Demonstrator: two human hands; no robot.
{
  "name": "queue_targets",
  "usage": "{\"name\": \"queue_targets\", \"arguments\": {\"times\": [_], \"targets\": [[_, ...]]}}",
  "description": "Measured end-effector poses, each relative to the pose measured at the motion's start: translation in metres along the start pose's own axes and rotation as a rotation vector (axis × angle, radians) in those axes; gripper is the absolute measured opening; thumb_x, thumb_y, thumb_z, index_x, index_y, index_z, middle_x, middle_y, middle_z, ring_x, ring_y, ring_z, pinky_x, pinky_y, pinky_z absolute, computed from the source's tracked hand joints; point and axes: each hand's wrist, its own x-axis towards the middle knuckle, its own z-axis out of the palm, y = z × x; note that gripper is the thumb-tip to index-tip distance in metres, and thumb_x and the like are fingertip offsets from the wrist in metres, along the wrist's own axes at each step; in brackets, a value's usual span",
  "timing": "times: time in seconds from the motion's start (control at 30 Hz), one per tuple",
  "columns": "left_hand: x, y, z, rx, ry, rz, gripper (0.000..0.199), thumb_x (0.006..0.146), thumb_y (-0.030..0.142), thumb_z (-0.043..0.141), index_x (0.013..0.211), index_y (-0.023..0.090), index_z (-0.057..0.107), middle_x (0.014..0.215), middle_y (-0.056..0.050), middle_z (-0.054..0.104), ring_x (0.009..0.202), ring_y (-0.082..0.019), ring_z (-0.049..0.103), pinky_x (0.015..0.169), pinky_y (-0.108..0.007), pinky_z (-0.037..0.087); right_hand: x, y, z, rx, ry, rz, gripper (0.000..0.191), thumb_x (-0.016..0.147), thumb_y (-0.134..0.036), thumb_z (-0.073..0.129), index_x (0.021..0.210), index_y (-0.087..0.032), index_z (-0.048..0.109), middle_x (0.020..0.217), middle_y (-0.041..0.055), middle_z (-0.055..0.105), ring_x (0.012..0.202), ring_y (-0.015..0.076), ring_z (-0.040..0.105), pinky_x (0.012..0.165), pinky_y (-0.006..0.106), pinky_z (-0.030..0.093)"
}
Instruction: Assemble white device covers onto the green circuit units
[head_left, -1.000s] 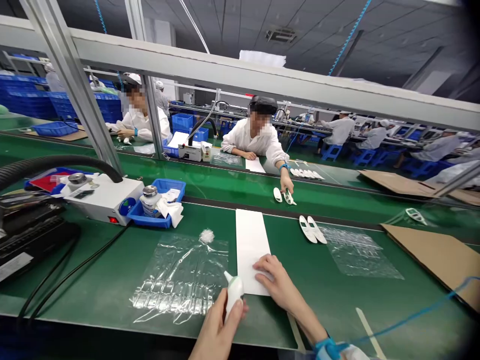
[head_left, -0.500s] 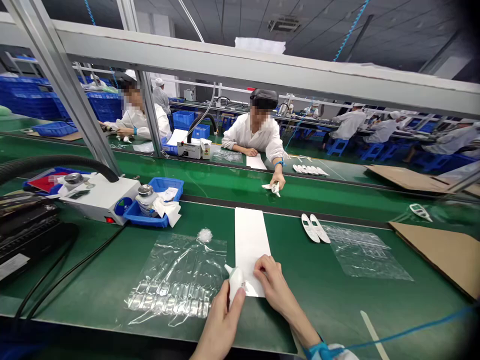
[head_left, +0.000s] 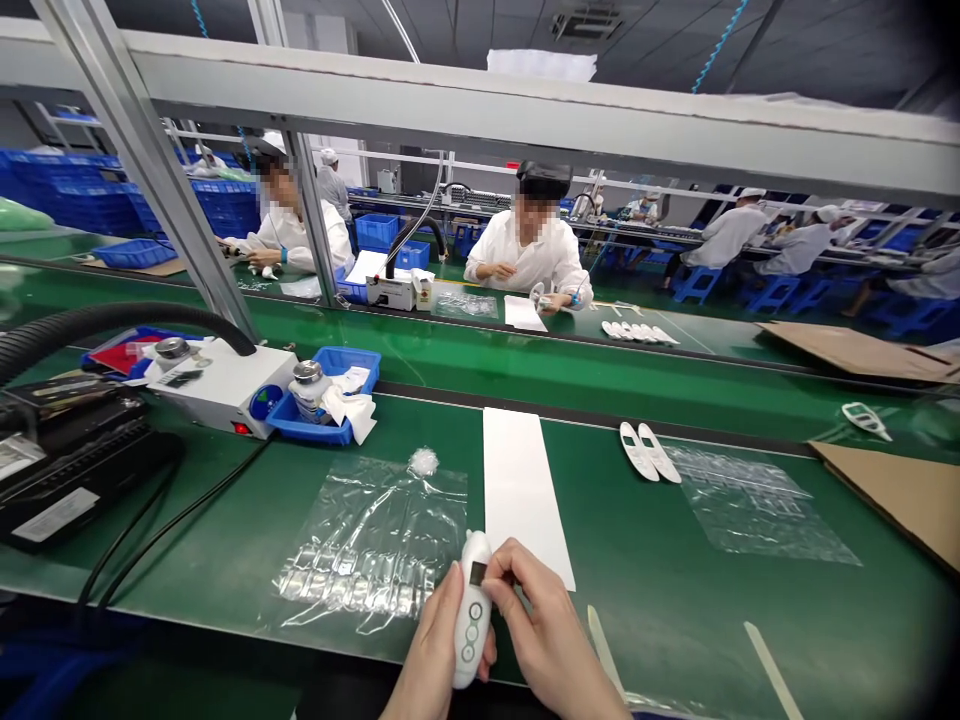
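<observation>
My left hand (head_left: 433, 640) is wrapped round a white ear thermometer (head_left: 472, 625), held upright near the table's front edge. Its face is turned to me, with a small dark screen and round buttons below. My right hand (head_left: 536, 610) is closed in a pinch at the screen's right edge; whatever lies between the fingertips is too small or hidden to name. Beyond the hands lies a long white sheet of paper (head_left: 521, 480). To the left is a clear plastic bag (head_left: 390, 530) with rows of small clear pieces, and a little clear heap (head_left: 424, 461) beside it.
Two white shell parts (head_left: 639, 452) lie right of the paper, near another clear plastic sheet (head_left: 757, 500). Cardboard (head_left: 892, 500) covers the right edge. A blue tray (head_left: 322, 425) with a metal-topped bottle (head_left: 307, 390) stands beside a white box unit (head_left: 225, 385). A co-worker (head_left: 529, 250) sits opposite.
The thermometer has been turned so its screen and buttons face me. My right hand has come in to its screen. The co-worker opposite has drawn a hand back from the green belt.
</observation>
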Motion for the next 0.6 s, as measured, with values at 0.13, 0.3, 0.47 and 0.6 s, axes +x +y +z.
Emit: {"name": "queue_targets", "arguments": {"times": [0.13,0.3,0.47,0.6], "targets": [[0.0014,-0.003,-0.0043,-0.055,0.002,-0.012,0.058,0.078,0.071,0.049,0.076,0.015,0.06,0.047,0.001,0.055,0.044,-0.01,0.046,0.047,-0.022,0.036,0.0057,0.0061,0.003,-0.076,0.022,0.017,0.023,0.099,-0.029,0.039,0.078,-0.022,0.043,0.075,-0.0027,0.049,0.063,0.0122,0.051,0.06,0.024,0.041],[0.003,-0.0066,-0.0088,-0.041,0.003,-0.006,0.059,0.079,0.071,0.048,0.076,0.013,0.06,0.046,0.001,0.055,0.042,-0.01,0.046,0.046,-0.021,0.034,0.0067,0.0084,0.006,-0.096,0.044,0.028,0.021,0.098,-0.027,0.042,0.077,-0.022,0.044,0.075,-0.0024,0.049,0.067,0.0132,0.049,0.062,0.024,0.039],[0.002,-0.0081,-0.0083,-0.053,0.009,-0.007,0.06,0.08,0.071,0.045,0.084,0.012,0.059,0.047,0.001,0.056,0.043,-0.011,0.046,0.046,-0.022,0.035,0.0071,0.0089,0.0084,0.012,0.052,0.071,0.023,0.097,-0.031,0.044,0.077,-0.021,0.045,0.072,-0.0034,0.047,0.062,0.012,0.047,0.058,0.024,0.039],[0.0004,-0.0067,-0.0072,-0.05,0.032,-0.018,0.058,0.08,0.07,0.047,0.082,0.014,0.059,0.049,0.001,0.056,0.046,-0.011,0.048,0.048,-0.023,0.037,0.0074,0.0055,0.0095,0.086,0.048,0.092,0.024,0.097,-0.034,0.046,0.077,-0.022,0.044,0.07,-0.0038,0.046,0.061,0.0116,0.048,0.057,0.023,0.039]]}}
